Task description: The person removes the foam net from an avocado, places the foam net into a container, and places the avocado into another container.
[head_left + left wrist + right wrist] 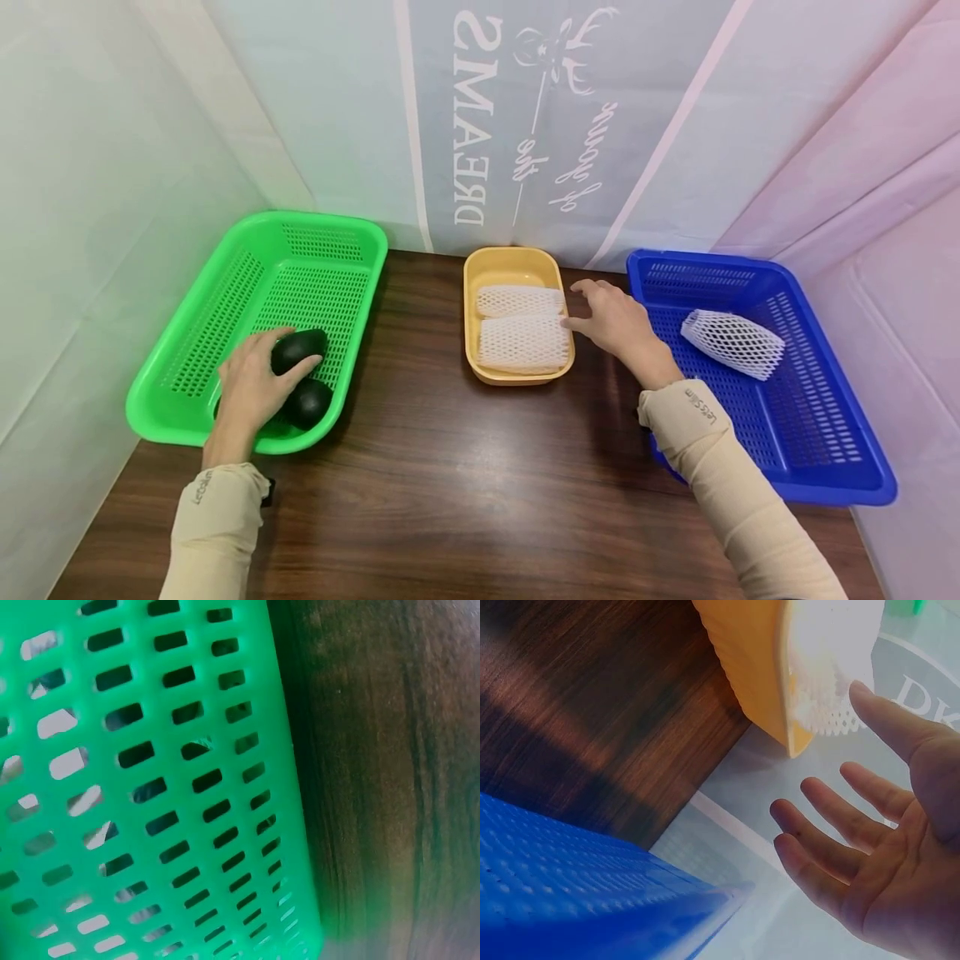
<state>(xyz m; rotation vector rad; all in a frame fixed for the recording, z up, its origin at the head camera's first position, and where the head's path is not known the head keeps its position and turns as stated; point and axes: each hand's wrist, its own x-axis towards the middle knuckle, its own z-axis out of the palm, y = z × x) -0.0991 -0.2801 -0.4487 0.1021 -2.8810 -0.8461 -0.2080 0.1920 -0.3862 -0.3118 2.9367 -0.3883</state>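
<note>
In the head view my left hand (251,385) reaches into the green basket (197,275), its fingers and thumb around a dark avocado (300,350). A second dark avocado (309,403) lies just below it, against the basket's near right corner. My right hand (617,323) hovers by the right rim of the yellow bin (512,260), holding nothing, its fingers spread and loosely bent. Inside that bin lie two white foam net sleeves, one sleeve (520,300) behind the other sleeve (523,343). The left wrist view has only the basket's perforated wall (172,772), which hides the hand.
A blue basket (817,467) stands at the right with a net-covered white foam sleeve (733,343) in it; whether anything is inside cannot be told. Brown wooden tabletop (450,492) lies between the containers. A printed cloth (330,108) hangs behind and at the sides.
</note>
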